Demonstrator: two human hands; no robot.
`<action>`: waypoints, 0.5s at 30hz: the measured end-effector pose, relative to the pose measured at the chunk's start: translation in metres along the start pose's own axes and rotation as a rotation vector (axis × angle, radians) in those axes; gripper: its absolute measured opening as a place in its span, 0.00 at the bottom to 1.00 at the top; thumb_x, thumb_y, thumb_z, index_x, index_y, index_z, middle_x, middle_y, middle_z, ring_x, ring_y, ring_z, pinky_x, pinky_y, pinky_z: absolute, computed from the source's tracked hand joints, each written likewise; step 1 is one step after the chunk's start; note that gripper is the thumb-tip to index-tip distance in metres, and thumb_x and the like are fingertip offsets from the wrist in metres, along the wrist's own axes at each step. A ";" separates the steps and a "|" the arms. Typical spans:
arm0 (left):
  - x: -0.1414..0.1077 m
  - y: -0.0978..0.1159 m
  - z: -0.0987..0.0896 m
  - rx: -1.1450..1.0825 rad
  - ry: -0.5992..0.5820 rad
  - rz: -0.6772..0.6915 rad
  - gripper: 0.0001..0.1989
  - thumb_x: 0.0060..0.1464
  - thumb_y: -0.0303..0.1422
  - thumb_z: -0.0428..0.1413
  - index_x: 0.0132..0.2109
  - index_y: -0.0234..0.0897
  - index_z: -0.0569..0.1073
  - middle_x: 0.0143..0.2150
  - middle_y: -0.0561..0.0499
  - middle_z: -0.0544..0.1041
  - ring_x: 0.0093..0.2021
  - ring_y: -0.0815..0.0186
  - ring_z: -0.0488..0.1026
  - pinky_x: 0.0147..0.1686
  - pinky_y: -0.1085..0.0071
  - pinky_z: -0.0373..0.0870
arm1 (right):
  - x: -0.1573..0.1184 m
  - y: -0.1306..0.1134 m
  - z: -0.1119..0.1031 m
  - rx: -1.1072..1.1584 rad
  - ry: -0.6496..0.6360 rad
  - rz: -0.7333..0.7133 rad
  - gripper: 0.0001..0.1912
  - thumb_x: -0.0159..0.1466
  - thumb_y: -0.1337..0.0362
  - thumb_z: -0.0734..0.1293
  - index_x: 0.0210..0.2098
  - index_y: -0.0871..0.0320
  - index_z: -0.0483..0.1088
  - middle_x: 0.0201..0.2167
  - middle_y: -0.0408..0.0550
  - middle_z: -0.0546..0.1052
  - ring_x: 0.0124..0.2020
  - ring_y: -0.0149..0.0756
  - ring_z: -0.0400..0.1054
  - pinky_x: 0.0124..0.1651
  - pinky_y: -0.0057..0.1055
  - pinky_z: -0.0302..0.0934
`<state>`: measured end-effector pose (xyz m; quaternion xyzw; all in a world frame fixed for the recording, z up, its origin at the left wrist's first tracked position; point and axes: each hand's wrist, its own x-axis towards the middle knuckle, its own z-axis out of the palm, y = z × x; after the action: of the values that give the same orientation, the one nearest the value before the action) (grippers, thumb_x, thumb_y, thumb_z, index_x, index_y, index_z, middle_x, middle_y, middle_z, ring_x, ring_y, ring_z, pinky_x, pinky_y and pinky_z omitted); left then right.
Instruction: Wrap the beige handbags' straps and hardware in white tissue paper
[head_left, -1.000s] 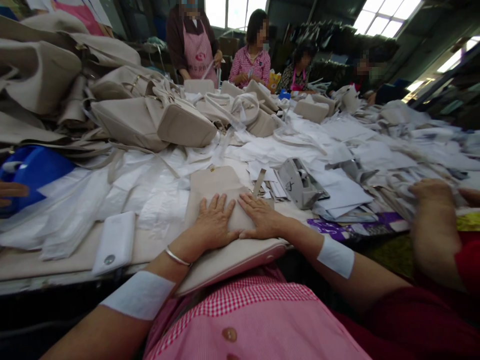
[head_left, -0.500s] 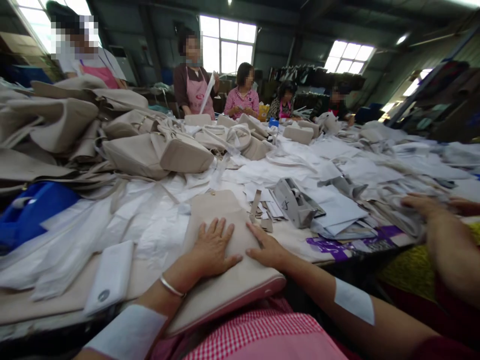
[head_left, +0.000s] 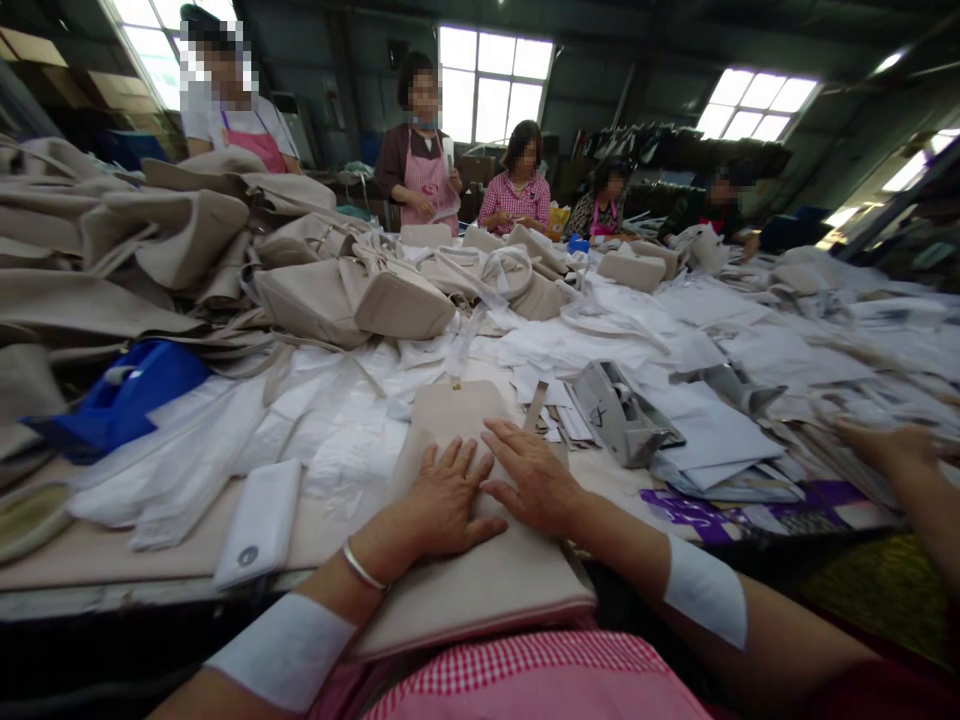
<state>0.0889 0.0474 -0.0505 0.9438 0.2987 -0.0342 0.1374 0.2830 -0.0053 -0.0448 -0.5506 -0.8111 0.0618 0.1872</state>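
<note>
A beige bag (head_left: pixel 480 590) lies flat at the table's front edge, its lower end against the pink checked apron. Its rounded flap, with a small metal piece at the tip, points away from me. My left hand (head_left: pixel 452 500) rests palm down on the bag, fingers spread. Beside it my right hand (head_left: pixel 534 478) also lies on the bag, fingers stretched out toward the left hand. Neither hand grips anything. A white phone (head_left: pixel 259 522) is on the table to the left.
Beige bags (head_left: pixel 300 290) are heaped at the back left. A blue tape dispenser (head_left: pixel 124 395) stands left, a grey one (head_left: pixel 619 412) right, near white sheets (head_left: pixel 705 435). Another person's hand (head_left: pixel 889 445) reaches in at the right; several people stand or sit across the table.
The view has turned a little left. My right hand has moved up the bag, closer to my left hand. My left hand still lies flat on the bag.
</note>
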 end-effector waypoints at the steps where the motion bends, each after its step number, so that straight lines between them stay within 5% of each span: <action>1: 0.000 0.000 0.000 -0.004 0.002 -0.003 0.49 0.54 0.63 0.40 0.72 0.37 0.43 0.74 0.36 0.43 0.72 0.42 0.38 0.65 0.39 0.34 | 0.007 0.001 0.006 0.004 -0.061 -0.012 0.34 0.67 0.49 0.60 0.66 0.63 0.58 0.67 0.60 0.58 0.69 0.51 0.50 0.68 0.51 0.44; 7: -0.001 -0.003 0.002 0.022 0.052 -0.101 0.49 0.52 0.62 0.45 0.72 0.39 0.44 0.73 0.35 0.46 0.72 0.42 0.39 0.65 0.40 0.33 | 0.016 0.008 0.034 -0.006 -0.213 0.075 0.43 0.65 0.41 0.58 0.68 0.68 0.54 0.68 0.64 0.56 0.69 0.54 0.48 0.69 0.52 0.39; 15: 0.008 -0.007 0.006 0.102 0.071 -0.130 0.45 0.53 0.61 0.45 0.71 0.44 0.51 0.72 0.34 0.50 0.71 0.39 0.44 0.62 0.37 0.38 | 0.015 0.013 0.018 0.085 -0.108 0.012 0.34 0.63 0.48 0.64 0.62 0.64 0.63 0.62 0.61 0.66 0.65 0.48 0.57 0.67 0.47 0.47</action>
<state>0.0914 0.0549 -0.0593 0.9288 0.3619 -0.0246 0.0757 0.2829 0.0151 -0.0622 -0.5427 -0.8134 0.1270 0.1663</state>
